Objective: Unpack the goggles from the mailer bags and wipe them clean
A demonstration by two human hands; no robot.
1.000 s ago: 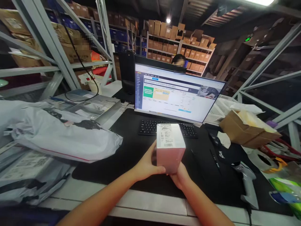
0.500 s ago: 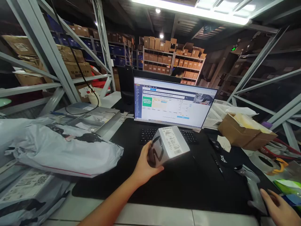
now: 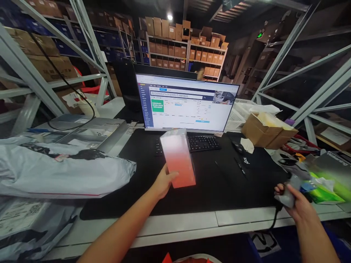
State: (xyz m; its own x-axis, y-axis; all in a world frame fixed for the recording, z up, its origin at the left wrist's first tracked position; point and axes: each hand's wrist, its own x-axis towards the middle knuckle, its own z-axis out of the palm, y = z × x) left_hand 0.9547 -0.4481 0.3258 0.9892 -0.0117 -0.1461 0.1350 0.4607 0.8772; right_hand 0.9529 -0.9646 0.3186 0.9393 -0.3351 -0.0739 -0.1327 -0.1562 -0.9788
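My left hand [image 3: 163, 182] is closed on the lower left side of a small carton [image 3: 178, 159], held upright over the black desk mat in front of the keyboard [image 3: 204, 143]. The carton's side toward me fades from white at the top to red-orange below, and a glossy clear wrap seems to cover it. At the right edge of the mat, my right hand [image 3: 297, 204] grips the handle of a grey barcode scanner [image 3: 294, 184]. Its black cable hangs down past the table edge.
A monitor [image 3: 186, 106] stands behind the keyboard. White plastic mailing bags [image 3: 65, 171] lie on the left beside a grey tray [image 3: 109, 137]. To the right are a mouse [image 3: 237, 147], a pen [image 3: 240, 167], an open cardboard box [image 3: 257, 131] and a green packet [image 3: 323, 193].
The carton has been turned in my left hand from its label and picture sides to the red-and-white side. My right hand has taken hold of the scanner and lifted it.
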